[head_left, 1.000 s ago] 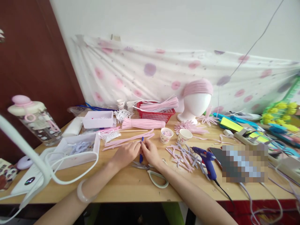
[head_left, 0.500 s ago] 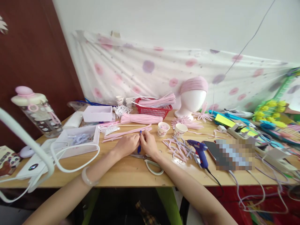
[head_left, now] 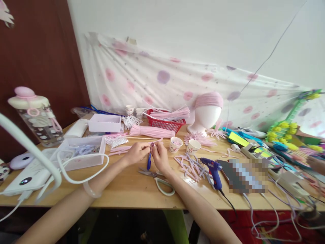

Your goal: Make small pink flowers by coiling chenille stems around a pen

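Pink-capped bottle (head_left: 37, 117): upright, far left of the fingers (head_left: 145, 148), presumably there to clear the forearms.
White tray (head_left: 83, 162): left of the fingers; holds pale-blue loops, its walls likely stopping small parts from straying.
Pink stems (head_left: 120, 149), loose: just left of the fingers, running behind them; placed, one would judge, for easy picking.
Left hand (head_left: 137, 153): fingertips drawn together; whether they pinch anything, cannot tell.
Blue pen (head_left: 149, 162): between the two hands, lower end slanting down toward the tabletop (head_left: 122, 193).
Pink bundle (head_left: 153, 132): beyond the fingers; gathered near its left end, seemingly to keep the lengths together.
Right hand (head_left: 160, 158): fingers curled, apparently grasping the pen's upper part, probably to steady it. Pink tip above them; held or merely behind, unclear.
Scissors (head_left: 165, 187): on the near side of the fingers, blades pointing left, within reach of either hand.
Filled paper cup (head_left: 175, 149): right of the fingers; pink bits inside, likely contained against scattering.
Second paper cup (head_left: 193, 149): just beside the first.
Cut pieces (head_left: 191, 166), pink and grey: right of the fingers, heaped loosely.
Glue gun (head_left: 215, 174): farther right, cord trailing toward the near edge, seemingly clear of the hands.
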### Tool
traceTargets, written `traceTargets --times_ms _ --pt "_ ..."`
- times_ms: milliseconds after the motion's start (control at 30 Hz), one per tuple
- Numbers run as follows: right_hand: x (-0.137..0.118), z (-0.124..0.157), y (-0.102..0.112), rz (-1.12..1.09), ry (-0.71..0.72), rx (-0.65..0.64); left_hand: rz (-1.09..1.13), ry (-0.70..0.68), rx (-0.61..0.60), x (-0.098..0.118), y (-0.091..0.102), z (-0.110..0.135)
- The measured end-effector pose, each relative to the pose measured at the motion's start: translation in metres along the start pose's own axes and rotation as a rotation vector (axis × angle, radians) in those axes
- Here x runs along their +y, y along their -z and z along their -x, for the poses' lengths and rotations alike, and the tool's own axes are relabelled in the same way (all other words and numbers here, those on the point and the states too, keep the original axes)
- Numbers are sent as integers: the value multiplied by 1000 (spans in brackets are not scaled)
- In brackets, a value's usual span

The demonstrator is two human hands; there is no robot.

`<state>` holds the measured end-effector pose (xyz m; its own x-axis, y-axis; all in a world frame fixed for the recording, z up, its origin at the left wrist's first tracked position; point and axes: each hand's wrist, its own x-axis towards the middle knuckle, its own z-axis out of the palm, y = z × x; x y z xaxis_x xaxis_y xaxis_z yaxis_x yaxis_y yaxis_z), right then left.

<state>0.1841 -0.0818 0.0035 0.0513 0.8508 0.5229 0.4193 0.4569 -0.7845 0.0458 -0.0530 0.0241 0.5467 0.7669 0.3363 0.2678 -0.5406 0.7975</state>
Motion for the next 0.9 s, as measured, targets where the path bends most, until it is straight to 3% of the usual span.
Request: traceTargets --times_ms 167,367,700,900 --pt "-2 5 -2 -76 16 55 384 110 -80 -3 -7 0" --pt "0 7 -3 -314 -23 -62 582 138 -153 -14 -1 5" --pt "1 10 -10 -480 -123 -163 566 78 -44 -18 -7 6" --pt "-4 5 -11 -603 -154 -109 524 32 -65 -15 2 4"
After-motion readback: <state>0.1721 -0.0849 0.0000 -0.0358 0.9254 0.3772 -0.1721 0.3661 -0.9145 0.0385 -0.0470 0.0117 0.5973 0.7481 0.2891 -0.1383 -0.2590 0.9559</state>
